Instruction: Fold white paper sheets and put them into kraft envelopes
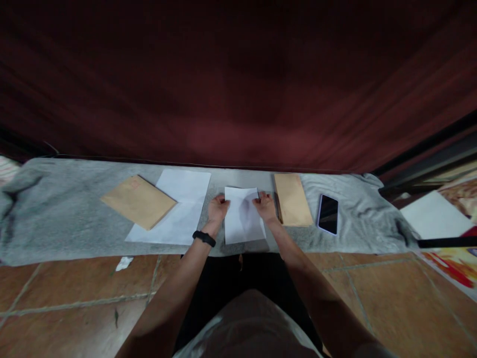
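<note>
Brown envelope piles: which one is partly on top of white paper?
The left pile, set slantwise, overlaps the large white paper. The other pile, beside the right hand, lies on the grey cloth.

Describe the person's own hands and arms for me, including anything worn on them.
The left hand and right hand are both ungloved, and the forearms show no sleeves. A slim, plain black band circles the left wrist; the right wrist has nothing on it. The fingers are too small to show any fine detail.
</note>
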`<act>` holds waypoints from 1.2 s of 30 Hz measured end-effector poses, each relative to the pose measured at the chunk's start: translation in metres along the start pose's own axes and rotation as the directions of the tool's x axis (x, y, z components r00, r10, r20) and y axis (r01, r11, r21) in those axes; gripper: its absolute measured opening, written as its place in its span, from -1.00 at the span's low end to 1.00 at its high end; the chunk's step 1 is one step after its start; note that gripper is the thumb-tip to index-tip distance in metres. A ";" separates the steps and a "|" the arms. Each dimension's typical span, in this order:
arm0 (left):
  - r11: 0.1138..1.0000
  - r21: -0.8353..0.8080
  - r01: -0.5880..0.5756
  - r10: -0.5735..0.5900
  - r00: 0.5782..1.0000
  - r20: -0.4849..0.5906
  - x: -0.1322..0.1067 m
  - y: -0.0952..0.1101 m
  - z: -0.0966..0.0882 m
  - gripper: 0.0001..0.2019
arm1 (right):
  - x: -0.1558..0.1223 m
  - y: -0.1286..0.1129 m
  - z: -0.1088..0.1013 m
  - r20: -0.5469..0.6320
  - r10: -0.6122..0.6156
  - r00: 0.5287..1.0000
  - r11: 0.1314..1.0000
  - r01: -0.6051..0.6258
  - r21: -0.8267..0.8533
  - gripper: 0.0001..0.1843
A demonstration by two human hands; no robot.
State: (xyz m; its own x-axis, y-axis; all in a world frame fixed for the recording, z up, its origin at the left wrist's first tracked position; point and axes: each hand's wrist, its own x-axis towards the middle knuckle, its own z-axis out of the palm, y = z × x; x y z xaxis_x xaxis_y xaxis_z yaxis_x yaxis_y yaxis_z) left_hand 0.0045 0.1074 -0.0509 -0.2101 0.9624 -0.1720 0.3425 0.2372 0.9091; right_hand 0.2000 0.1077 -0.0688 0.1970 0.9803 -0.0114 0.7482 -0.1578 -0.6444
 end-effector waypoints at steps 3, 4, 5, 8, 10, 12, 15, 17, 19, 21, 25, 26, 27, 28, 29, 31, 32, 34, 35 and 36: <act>0.989 -0.142 0.028 -0.024 0.999 0.035 -0.010 0.010 -0.005 -0.86 | 0.003 0.000 -0.007 0.040 -0.003 0.999 0.996 0.000 0.090 -0.77; 0.984 -0.177 0.029 -0.022 0.999 0.042 -0.013 0.015 -0.008 -0.85 | 0.004 -0.001 -0.011 0.061 -0.006 0.998 0.992 -0.002 0.129 -0.79; 0.978 -0.208 0.026 -0.016 0.999 0.045 -0.014 0.021 -0.012 -0.84 | 0.005 -0.003 -0.015 0.082 -0.012 0.997 0.985 -0.003 0.171 -0.80; 0.962 -0.272 -0.018 0.028 0.999 0.032 -0.012 0.045 -0.025 -0.85 | 0.010 -0.015 -0.034 0.106 -0.043 0.993 0.957 0.010 0.291 -0.74; 0.943 -0.314 -0.107 0.121 0.992 0.024 -0.010 0.064 -0.035 -0.87 | 0.015 -0.027 -0.051 0.086 -0.075 0.993 0.927 0.037 0.372 -0.70; 0.910 -0.348 -0.228 0.247 0.969 0.011 -0.011 0.083 -0.044 -0.88 | 0.018 -0.039 -0.070 0.053 -0.141 0.989 0.830 0.089 0.550 -0.66; 0.894 -0.254 -0.370 0.369 0.928 -0.051 -0.020 0.103 -0.056 -0.89 | 0.016 -0.050 -0.095 -0.014 -0.242 0.970 0.667 0.177 0.724 -0.66; 0.898 -0.132 -0.420 0.411 0.907 -0.088 -0.031 0.103 -0.061 -0.88 | 0.008 -0.050 -0.104 -0.055 -0.261 0.964 0.676 0.223 0.702 -0.70; 0.890 -0.046 -0.454 0.450 0.889 -0.081 -0.044 0.091 -0.064 -0.88 | -0.007 -0.042 -0.105 -0.080 -0.283 0.956 0.719 0.267 0.642 -0.76; 0.866 -0.020 -0.500 0.501 0.866 -0.002 -0.057 0.068 -0.065 -0.87 | -0.027 -0.027 -0.097 -0.066 -0.344 0.937 0.741 0.314 0.594 -0.81; 0.814 0.121 -0.568 0.548 0.821 0.163 -0.079 0.005 -0.062 -0.73 | -0.072 0.015 -0.069 0.007 -0.409 0.913 0.805 0.357 0.474 -0.67; 0.787 0.172 -0.592 0.557 0.803 0.211 -0.084 -0.009 -0.061 -0.68 | -0.083 0.024 -0.062 0.032 -0.432 0.901 0.822 0.379 0.425 -0.62; 0.757 0.212 -0.618 0.571 0.783 0.246 -0.089 -0.021 -0.060 -0.65 | -0.093 0.033 -0.056 0.048 -0.452 0.891 0.837 0.404 0.370 -0.58; 0.728 0.237 -0.643 0.579 0.763 0.289 -0.095 -0.032 -0.060 -0.64 | -0.102 0.040 -0.051 0.066 -0.472 0.879 0.844 0.430 0.319 -0.55; 0.699 0.252 -0.669 0.587 0.738 0.332 -0.100 -0.040 -0.059 -0.62 | -0.110 0.046 -0.047 0.088 -0.496 0.864 0.846 0.458 0.273 -0.54; 0.652 0.273 -0.708 0.600 0.701 0.385 -0.110 -0.052 -0.059 -0.60 | -0.123 0.054 -0.043 0.124 -0.556 0.822 0.825 0.529 0.200 -0.56; 0.632 0.279 -0.723 0.606 0.685 0.404 -0.115 -0.056 -0.060 -0.59 | -0.128 0.056 -0.042 0.137 -0.586 0.798 0.808 0.564 0.172 -0.58; 0.600 0.279 -0.750 0.615 0.655 0.439 -0.122 -0.062 -0.061 -0.56 | -0.136 0.058 -0.043 0.152 -0.633 0.759 0.774 0.619 0.133 -0.62; 0.589 0.271 -0.762 0.619 0.640 0.454 -0.125 -0.065 -0.063 -0.55 | -0.139 0.057 -0.044 0.155 -0.646 0.747 0.763 0.635 0.121 -0.64; 0.585 0.257 -0.769 0.624 0.629 0.464 -0.127 -0.067 -0.064 -0.55 | -0.142 0.056 -0.044 0.153 -0.653 0.742 0.758 0.643 0.114 -0.65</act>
State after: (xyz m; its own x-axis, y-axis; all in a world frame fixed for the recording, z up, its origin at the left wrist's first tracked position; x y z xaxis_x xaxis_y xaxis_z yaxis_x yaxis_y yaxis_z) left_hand -0.0506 -0.0392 -0.0653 0.5062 0.8146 0.2830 0.5970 -0.5678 0.5667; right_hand 0.2422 -0.0458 -0.0696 -0.4393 0.8486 0.2947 0.6212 0.5239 -0.5828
